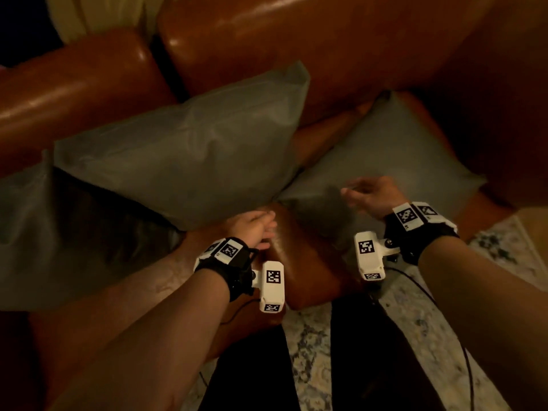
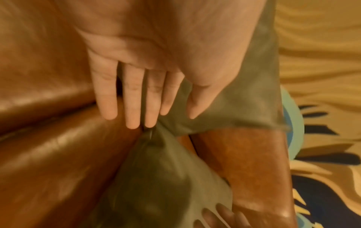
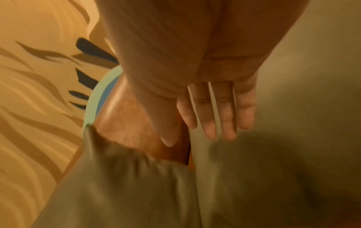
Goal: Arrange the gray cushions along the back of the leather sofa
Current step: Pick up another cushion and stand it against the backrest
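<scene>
Three gray cushions lie on the brown leather sofa (image 1: 296,48). The middle cushion (image 1: 189,155) leans toward the backrest, the left cushion (image 1: 26,232) is half in shadow, and the right cushion (image 1: 394,161) lies flat on the seat. My left hand (image 1: 267,223) is open just below the middle cushion's lower corner, over bare leather; its straight fingers (image 2: 132,108) hold nothing. My right hand (image 1: 355,192) hovers open over the right cushion's near edge, fingers (image 3: 210,120) straight above gray fabric (image 3: 273,154). The right hand's fingertips (image 2: 218,216) touch a cushion.
A patterned rug (image 1: 311,336) lies in front of the sofa, with my dark trouser legs (image 1: 355,351) over it. Cables trail from the wrist cameras. The sofa turns a corner at the right (image 1: 504,114). A pale curtain (image 1: 98,13) hangs behind the backrest.
</scene>
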A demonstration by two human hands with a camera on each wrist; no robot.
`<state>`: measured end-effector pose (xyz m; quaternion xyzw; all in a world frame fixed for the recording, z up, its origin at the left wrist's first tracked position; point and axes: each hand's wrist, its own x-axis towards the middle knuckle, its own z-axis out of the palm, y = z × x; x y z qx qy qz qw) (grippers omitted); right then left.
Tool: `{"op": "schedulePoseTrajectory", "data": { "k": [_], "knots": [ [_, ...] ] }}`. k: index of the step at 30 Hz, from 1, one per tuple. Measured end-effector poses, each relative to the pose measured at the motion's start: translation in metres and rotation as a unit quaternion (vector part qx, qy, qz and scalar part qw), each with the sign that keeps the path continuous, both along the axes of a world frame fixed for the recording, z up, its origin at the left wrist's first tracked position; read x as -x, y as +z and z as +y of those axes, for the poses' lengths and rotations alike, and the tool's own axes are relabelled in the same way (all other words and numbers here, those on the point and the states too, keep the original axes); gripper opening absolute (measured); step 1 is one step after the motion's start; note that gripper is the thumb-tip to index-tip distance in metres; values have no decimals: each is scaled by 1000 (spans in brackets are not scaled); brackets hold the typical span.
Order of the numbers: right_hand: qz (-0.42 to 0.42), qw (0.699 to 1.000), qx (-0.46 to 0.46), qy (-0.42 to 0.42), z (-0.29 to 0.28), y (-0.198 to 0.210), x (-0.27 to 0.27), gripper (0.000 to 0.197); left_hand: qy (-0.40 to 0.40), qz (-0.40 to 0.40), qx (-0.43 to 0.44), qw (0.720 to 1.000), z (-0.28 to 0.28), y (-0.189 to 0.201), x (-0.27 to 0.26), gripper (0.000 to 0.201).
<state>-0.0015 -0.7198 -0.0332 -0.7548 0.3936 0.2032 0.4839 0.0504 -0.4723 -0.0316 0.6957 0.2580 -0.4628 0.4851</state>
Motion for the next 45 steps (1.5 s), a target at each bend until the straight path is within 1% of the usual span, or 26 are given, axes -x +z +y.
{"op": "schedulePoseTrajectory", "data": {
  "k": [3, 6, 7, 8, 11, 12, 13, 16, 18, 20, 22, 24, 26, 28, 29, 30, 31, 33, 34, 35, 36, 38, 39, 41, 43, 45],
  "knots": [
    [-9, 999, 30, -20, -52, 6, 16, 36, -11, 5, -6, 1000, -43, 1, 7, 33],
    [-18, 997, 71, -6, -105, 5, 24, 36, 25, 9, -32, 999, -92, -4, 18, 22],
    [-23, 996, 83, -6, -125, 3, 25, 39, 39, 13, -49, 998, -109, -7, 24, 22],
    [-29, 995, 93, -7, -143, 1, 26, 42, 46, 12, -69, 996, -123, -15, 31, 30],
    [-9, 994, 110, 25, -193, 2, 18, 56, 73, 14, -107, 991, -159, -42, 56, 76],
    [3, 993, 109, 42, -209, -1, 14, 60, 98, 20, -114, 988, -168, -49, 62, 80],
    [16, 992, 109, 61, -222, -6, 10, 65, 115, 27, -118, 986, -179, -47, 67, 83],
    [37, 987, 105, 115, -243, -23, -3, 91, 158, 25, -113, 981, -200, -49, 72, 108],
    [41, 987, 93, 125, -244, -34, -10, 107, 184, 19, -123, 975, -207, -56, 70, 104],
    [44, 979, 119, 157, -241, -43, -16, 123, 227, 34, -120, 966, -212, -56, 69, 102],
    [56, 972, 143, 180, -237, -51, -20, 140, 242, 31, -119, 962, -212, -60, 70, 103],
    [70, 970, 138, 188, -237, -57, -27, 149, 261, 15, -119, 958, -211, -66, 71, 104],
    [88, 966, 126, 206, -238, -59, -36, 150, 276, 21, -97, 956, -211, -72, 71, 118],
    [88, 961, 114, 237, -239, -55, -43, 149, 281, 8, -82, 956, -208, -79, 72, 139],
    [87, 960, 111, 242, -240, -54, -43, 146, 273, 5, -75, 959, -208, -78, 72, 145],
    [80, 962, 112, 236, -241, -51, -45, 143, 265, 2, -63, 962, -210, -76, 68, 143],
    [72, 965, 112, 228, -245, -53, -42, 140, 261, -4, -52, 964, -214, -72, 68, 133],
    [43, 972, 108, 204, -250, -54, -35, 133, 252, -20, -34, 967, -218, -68, 68, 106],
    [32, 975, 100, 194, -252, -51, -32, 132, 242, -30, -32, 969, -219, -70, 69, 96],
    [22, 979, 86, 184, -255, -48, -29, 132, 231, -41, -31, 972, -220, -74, 69, 93],
    [18, 982, 69, 173, -259, -45, -25, 131, 220, -52, -34, 973, -223, -80, 70, 97],
    [5, 989, 49, 140, -270, -41, -19, 117, 189, -71, -44, 978, -229, -82, 66, 119],
    [-3, 991, 47, 126, -277, -40, -19, 111, 185, -77, -41, 979, -234, -78, 62, 131],
    [-30, 993, 47, 100, -290, -34, -21, 103, 183, -97, -20, 978, -247, -65, 51, 142],
    [-68, 994, 41, 75, -303, -27, -29, 100, 179, -139, -12, 974, -262, -55, 37, 140],
    [-116, 991, 37, 58, -315, -20, -39, 101, 174, -194, -14, 965, -275, -44, 20, 127]
  ]
}}
